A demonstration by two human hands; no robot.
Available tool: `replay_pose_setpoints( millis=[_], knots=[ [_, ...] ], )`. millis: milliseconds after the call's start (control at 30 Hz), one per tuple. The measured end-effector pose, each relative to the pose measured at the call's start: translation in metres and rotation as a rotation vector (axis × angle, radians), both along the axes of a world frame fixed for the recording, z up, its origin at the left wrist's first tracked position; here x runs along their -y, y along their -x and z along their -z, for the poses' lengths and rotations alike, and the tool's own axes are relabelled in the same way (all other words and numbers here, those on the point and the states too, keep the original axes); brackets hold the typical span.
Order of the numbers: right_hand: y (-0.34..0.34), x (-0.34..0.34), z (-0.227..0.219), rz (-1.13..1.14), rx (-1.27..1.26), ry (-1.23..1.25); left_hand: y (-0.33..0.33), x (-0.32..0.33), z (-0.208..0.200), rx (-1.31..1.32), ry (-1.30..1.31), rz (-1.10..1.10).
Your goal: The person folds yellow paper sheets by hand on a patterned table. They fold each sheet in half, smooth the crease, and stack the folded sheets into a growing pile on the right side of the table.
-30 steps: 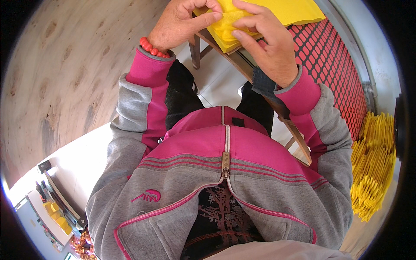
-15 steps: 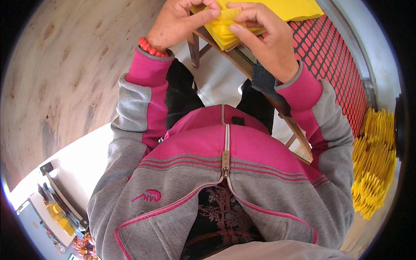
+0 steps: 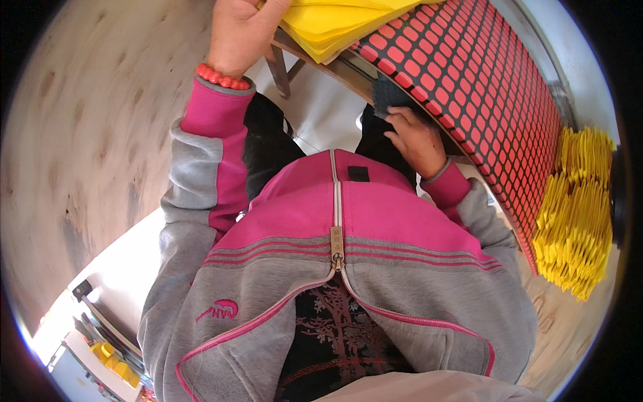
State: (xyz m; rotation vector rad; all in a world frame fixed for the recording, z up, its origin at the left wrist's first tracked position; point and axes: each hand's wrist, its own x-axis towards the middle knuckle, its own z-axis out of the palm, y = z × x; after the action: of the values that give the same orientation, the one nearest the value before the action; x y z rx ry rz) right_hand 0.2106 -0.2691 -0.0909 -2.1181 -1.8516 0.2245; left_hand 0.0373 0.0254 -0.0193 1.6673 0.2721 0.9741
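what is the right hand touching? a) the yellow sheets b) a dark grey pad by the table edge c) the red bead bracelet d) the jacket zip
b: the right hand rests its fingers on the dark grey pad under the table edge, while the left hand is up at the yellow sheets.

A: Left hand (image 3: 244, 33) fingertips and yellow sheets (image 3: 335, 23) are cut off by the top edge.
B: Noted. Dark pad (image 3: 388, 97) is half covered by right hand (image 3: 415, 137); grip unclear.

Tight room at the table edge

My right hand (image 3: 415, 137) sits under the red grid mat (image 3: 482, 87); open floor (image 3: 87, 134) lies left.
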Motion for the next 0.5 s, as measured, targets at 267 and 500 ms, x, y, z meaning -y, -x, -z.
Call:
replay_pose_setpoints(
  millis=[267,500],
  knots=[
    [-0.053,0.004,0.059,0.041,0.355,-0.025,-0.004,0.01,-0.01,-0.009,-0.044,-0.103],
    [-0.019,-0.003,0.015,-0.032,0.156,-0.1,0.006,-0.004,-0.003,-0.009,-0.146,0.092]
  ],
)
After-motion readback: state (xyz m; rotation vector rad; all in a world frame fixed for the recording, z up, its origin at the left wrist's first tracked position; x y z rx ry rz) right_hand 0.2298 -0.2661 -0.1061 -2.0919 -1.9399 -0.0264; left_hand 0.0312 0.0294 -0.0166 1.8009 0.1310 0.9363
